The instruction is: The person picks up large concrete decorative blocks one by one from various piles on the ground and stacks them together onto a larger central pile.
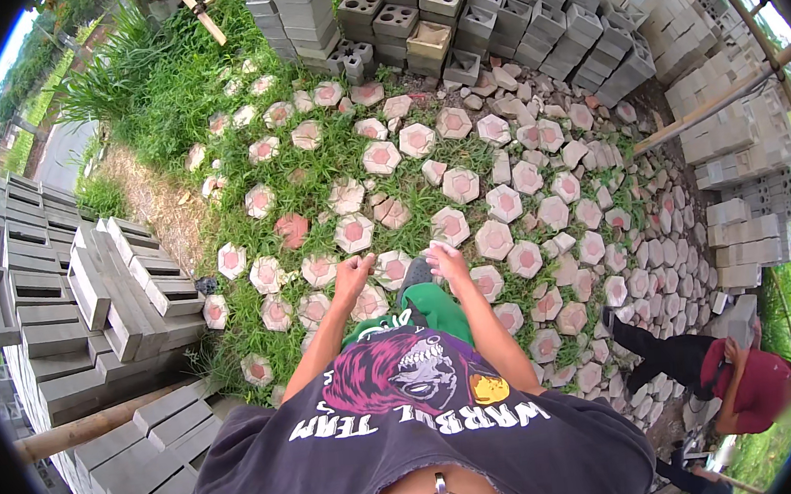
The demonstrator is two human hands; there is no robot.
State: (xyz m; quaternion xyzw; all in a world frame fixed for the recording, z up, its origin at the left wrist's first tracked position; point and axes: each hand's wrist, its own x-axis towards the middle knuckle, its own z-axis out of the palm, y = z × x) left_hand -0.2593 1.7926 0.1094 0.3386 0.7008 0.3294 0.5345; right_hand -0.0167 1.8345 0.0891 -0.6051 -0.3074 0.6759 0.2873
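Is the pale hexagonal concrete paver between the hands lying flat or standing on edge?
Flat: the pale hexagonal concrete paver shows its reddish-centred face upward.

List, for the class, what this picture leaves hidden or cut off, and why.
All in the head view:
What, if anything, the left hand holds: its own curl hides it.
Heel of the grey shoe: covered by the green trousers.
Most of the second co-worker: cut off at lower right.
Backs of the hollow blocks: behind their fronts.

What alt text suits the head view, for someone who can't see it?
A person's left hand and right hand are held out above grass and pinkish-white hexagonal pavers. Stacked grey concrete blocks stand around, and another person in a dark red shirt is at lower right.
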